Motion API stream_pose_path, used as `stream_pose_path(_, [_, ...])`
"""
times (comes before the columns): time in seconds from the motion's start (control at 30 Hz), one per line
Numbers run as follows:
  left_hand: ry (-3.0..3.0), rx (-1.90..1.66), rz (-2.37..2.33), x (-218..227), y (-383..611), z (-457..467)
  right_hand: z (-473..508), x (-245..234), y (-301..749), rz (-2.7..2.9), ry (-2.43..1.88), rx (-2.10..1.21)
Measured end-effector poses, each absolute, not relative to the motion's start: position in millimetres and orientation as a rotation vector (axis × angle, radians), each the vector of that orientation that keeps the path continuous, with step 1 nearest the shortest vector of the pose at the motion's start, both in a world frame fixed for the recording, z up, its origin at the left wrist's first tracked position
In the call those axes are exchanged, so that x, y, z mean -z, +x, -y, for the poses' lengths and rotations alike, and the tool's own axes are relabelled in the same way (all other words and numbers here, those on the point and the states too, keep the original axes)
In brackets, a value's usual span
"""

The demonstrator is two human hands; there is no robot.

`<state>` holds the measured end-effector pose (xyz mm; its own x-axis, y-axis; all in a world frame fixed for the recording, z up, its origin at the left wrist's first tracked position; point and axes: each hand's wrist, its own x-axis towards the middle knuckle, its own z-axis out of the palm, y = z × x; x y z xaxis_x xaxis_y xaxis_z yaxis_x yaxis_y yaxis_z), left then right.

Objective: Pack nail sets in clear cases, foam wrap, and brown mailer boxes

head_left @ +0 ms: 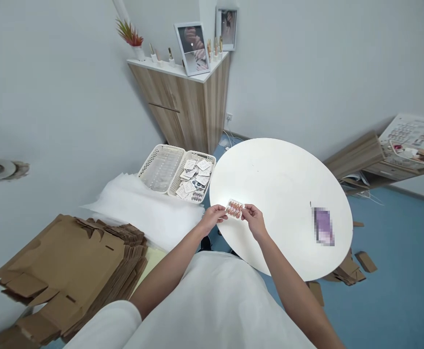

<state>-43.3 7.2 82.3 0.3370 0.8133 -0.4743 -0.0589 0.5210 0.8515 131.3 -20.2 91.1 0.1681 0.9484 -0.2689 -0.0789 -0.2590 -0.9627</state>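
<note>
A small clear card of reddish press-on nails [235,209] is held between both my hands, just over the near-left edge of a round white table [277,189]. My left hand [212,217] pinches the card's left end. My right hand [252,219] pinches its right end. Both hands have fingers closed on the card.
Two white baskets stand to the left, one [160,167] with clear packets, the other [194,178] with several nail cards. Flat cardboard boxes [70,271] and white foam sheets [139,208] lie at the left. A blurred purple object [323,225] lies on the table. A wooden cabinet [186,102] stands behind.
</note>
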Motion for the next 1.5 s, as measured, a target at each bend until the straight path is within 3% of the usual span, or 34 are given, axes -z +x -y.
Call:
stream_pose_path(0.53, [1.119, -0.675, -1.160, -83.3, 38.1, 22.1, 68.3, -74.4, 218.0, 0.903, -1.391, -1.396])
stream_pose_path(0.83, [1.239, -0.572, -1.076, -96.7, 41.9, 1.8, 54.8, -78.8, 217.4, 0.904, -1.370, -1.442])
stream_pose_path(1.2, [0.729, -0.562, -1.066, -86.1, 41.3, 8.9, 60.9, -76.4, 197.7, 0.652, -1.313, -1.534])
stream_pose_path(1.5, [0.956, -0.554, -1.117, -89.4, 26.9, -4.5, 48.4, -79.2, 202.7, 0.713, -1.362, -1.447])
